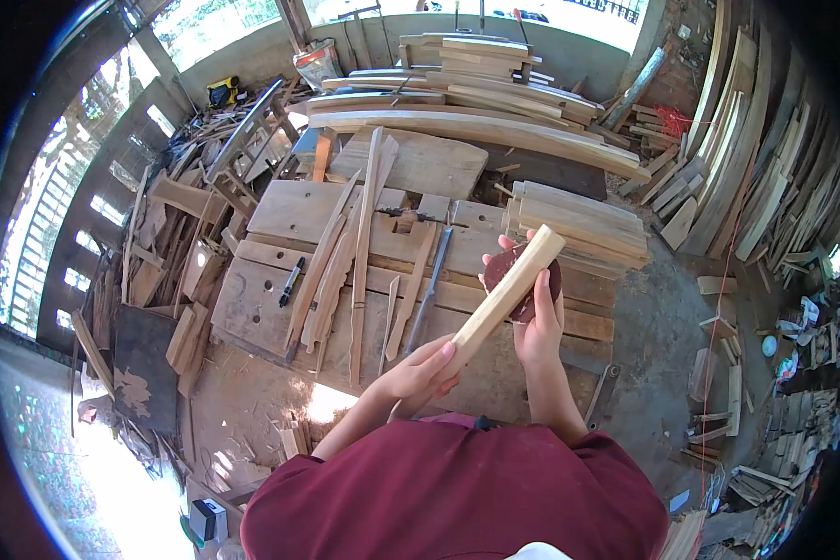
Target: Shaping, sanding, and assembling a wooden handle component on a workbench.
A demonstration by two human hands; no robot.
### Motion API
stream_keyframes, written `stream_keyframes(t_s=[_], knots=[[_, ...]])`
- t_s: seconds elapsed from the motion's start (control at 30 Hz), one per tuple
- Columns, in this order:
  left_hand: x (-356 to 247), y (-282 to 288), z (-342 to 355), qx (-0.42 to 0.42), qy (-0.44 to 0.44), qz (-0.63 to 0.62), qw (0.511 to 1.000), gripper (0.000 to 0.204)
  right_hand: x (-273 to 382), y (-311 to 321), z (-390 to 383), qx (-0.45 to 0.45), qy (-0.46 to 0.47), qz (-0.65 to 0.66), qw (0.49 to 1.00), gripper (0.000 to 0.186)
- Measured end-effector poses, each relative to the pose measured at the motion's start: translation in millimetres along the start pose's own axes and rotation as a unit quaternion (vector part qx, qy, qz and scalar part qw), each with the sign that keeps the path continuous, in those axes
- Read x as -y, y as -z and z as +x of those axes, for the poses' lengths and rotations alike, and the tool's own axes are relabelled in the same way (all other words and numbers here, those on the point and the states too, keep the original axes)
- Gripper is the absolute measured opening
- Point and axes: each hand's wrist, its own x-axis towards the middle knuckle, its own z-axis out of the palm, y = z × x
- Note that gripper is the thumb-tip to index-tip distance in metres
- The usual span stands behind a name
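Note:
A pale squared wooden bar (504, 292) slants up to the right in front of me, held above the workbench (261, 289). Its lower end is in the grip of my left hand (420, 370), thumb along the wood. Near the upper end, my right hand (539, 317) presses a dark red-brown sheet of sandpaper (548, 286) against the bar's underside. The sheet shows on both sides of the bar, curved around it. Part of the right palm is hidden behind the bar and the sheet.
Thin wooden strips (362, 252), a black marker (291, 282) and a long metal bar (431, 289) lie on the bench. Stacked boards (579, 219) sit at its right, longer planks (476, 126) behind. Scrap wood (187, 345) crowds the left; tall boards (733, 121) lean at the right.

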Motion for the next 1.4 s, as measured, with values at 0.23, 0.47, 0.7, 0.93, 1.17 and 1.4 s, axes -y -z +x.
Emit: stream_keyframes(t_s=[0.23,0.47,0.7,0.93,1.17,1.4], knots=[[3,5,0,0.042,0.085,-0.089,0.992,0.058,7,-2,0,0.015,-0.008,-0.012,1.000,0.044],[1,-1,8,-0.024,0.117,-0.050,0.992,0.056,1,-2,-4,-0.037,0.025,-0.098,0.994,0.036],[8,-9,14,-0.039,-0.040,0.069,0.996,0.045,-3,-6,-1,-0.130,0.063,-0.192,0.971,0.033],[8,-8,15,-0.004,-0.035,0.044,0.998,0.046,0,-8,-2,-0.112,0.032,-0.095,0.989,0.030],[16,-1,12,0.046,0.037,-0.038,0.998,0.052,8,4,11,-0.067,0.039,-0.055,0.995,0.038],[16,6,11,0.062,0.097,-0.130,0.985,0.063,2,-6,6,-0.040,0.047,-0.135,0.989,0.041]])
